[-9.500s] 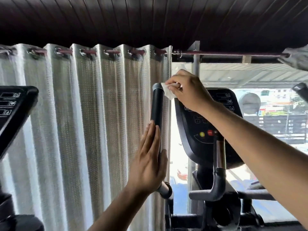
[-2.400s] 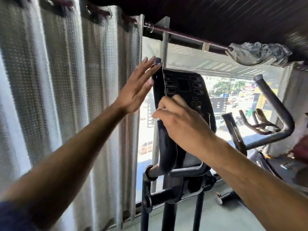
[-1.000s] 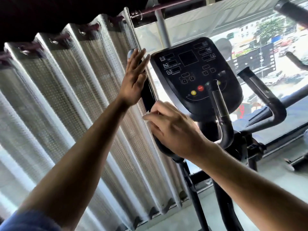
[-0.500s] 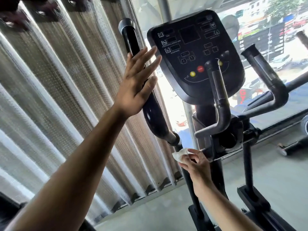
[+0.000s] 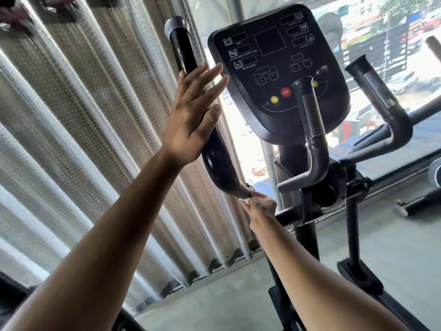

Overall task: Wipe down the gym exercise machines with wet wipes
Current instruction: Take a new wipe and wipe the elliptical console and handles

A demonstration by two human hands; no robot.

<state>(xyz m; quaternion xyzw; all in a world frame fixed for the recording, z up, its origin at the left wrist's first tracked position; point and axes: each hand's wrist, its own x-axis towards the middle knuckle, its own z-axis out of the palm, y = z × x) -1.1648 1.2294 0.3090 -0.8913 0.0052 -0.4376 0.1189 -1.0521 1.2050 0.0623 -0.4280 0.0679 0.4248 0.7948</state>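
A small crumpled white wet wipe (image 5: pixel 245 199), mostly hidden by the right hand (image 5: pixel 260 207) pinching it, touches the base of the glossy black exercise-machine handlebar (image 5: pixel 191 91). The left hand (image 5: pixel 191 115), fingers spread straight, presses the handlebar's side.

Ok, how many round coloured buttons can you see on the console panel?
3 show on the black console panel: a yellow round button lower left, a red round button beside it, and another yellow round button partly behind the grey inner handlebar, which may hide more.
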